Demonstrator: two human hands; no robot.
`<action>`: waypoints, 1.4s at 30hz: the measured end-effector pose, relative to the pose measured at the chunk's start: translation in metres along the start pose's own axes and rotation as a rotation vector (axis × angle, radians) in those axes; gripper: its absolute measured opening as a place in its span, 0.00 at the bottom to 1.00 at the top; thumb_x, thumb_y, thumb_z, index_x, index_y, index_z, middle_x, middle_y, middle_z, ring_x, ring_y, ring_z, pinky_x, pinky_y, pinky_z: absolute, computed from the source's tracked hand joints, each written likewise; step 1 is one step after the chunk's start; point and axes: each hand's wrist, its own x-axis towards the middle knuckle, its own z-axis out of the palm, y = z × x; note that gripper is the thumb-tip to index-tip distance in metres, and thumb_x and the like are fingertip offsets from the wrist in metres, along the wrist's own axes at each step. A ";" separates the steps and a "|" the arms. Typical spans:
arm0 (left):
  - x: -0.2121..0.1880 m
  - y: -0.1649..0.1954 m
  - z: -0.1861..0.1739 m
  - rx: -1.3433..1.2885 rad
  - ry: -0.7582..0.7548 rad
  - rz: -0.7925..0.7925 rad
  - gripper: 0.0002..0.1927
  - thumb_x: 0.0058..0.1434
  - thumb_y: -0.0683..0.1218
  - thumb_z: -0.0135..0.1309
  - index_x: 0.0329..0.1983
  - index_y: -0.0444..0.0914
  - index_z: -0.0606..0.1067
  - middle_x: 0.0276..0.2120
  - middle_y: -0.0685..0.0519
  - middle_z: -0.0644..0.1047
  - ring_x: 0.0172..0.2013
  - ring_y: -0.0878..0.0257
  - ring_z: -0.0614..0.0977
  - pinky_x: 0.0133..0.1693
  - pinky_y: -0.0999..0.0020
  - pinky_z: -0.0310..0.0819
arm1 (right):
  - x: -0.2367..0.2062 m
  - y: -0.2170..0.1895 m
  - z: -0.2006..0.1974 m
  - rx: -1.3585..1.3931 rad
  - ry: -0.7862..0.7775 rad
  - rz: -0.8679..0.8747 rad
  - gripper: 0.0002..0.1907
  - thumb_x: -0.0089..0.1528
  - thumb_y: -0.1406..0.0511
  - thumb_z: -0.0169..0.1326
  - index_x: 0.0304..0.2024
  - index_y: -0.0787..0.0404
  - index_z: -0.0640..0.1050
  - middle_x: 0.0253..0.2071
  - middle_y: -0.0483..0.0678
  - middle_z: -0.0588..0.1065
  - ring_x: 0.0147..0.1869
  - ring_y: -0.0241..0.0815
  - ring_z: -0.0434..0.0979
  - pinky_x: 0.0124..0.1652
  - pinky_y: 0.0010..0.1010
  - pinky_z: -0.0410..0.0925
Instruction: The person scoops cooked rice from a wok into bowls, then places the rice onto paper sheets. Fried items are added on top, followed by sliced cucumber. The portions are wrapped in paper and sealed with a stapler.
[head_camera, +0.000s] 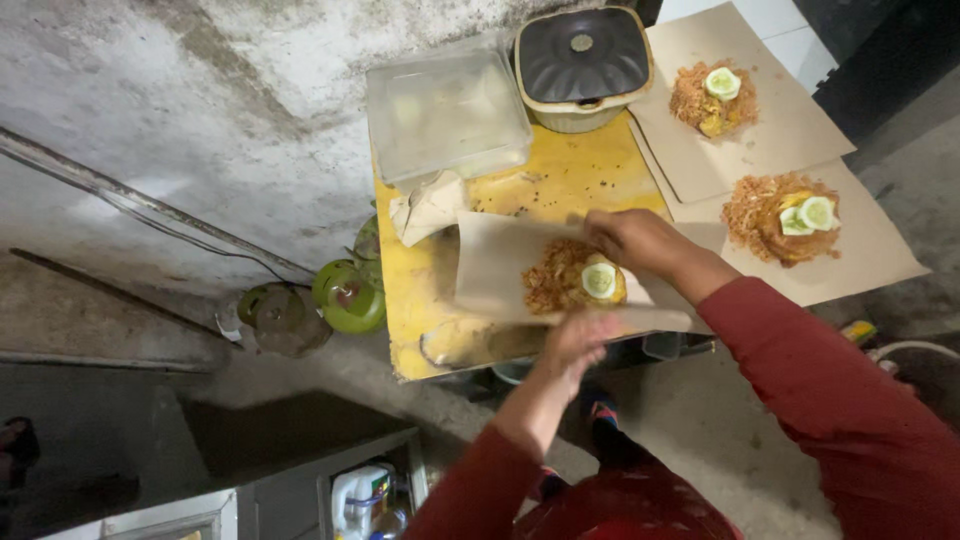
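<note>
While the yellow table (560, 175) carries several things, the work sits at its near edge: a brown paper sheet (500, 265) lies there with its long axis running left to right, its left part curled up off the tabletop. On its right half rests a mound of fried noodles (558, 277) topped by a cucumber slice (599, 280). The right hand (628, 238) lies on the sheet's far edge, just beyond the food, fingers closed down on the paper. The left hand (580, 338) is at the near edge, directly below the mound and touching the paper; it seems to pinch that edge, though blur hides the fingers. Both hands flank the food, the left slightly nearer the camera.
</note>
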 end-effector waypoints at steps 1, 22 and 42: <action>0.015 0.008 0.001 0.075 0.042 0.066 0.41 0.68 0.73 0.31 0.55 0.38 0.78 0.51 0.46 0.82 0.47 0.65 0.82 0.46 0.65 0.71 | -0.004 -0.001 -0.006 0.037 -0.006 -0.087 0.12 0.63 0.60 0.55 0.47 0.55 0.81 0.42 0.52 0.82 0.44 0.53 0.82 0.45 0.41 0.73; 0.019 0.148 0.016 1.408 0.095 0.927 0.17 0.63 0.43 0.53 0.55 0.45 0.77 0.43 0.47 0.82 0.45 0.46 0.82 0.48 0.53 0.74 | -0.040 0.006 -0.027 0.013 0.032 -0.295 0.14 0.58 0.62 0.60 0.45 0.61 0.82 0.44 0.53 0.80 0.47 0.57 0.78 0.43 0.44 0.70; 0.036 0.161 0.008 1.220 0.116 0.747 0.26 0.60 0.42 0.56 0.63 0.45 0.71 0.36 0.48 0.83 0.39 0.48 0.85 0.41 0.54 0.78 | -0.085 0.002 0.109 0.586 0.694 0.415 0.30 0.65 0.71 0.54 0.70 0.60 0.67 0.61 0.55 0.68 0.57 0.45 0.71 0.57 0.39 0.68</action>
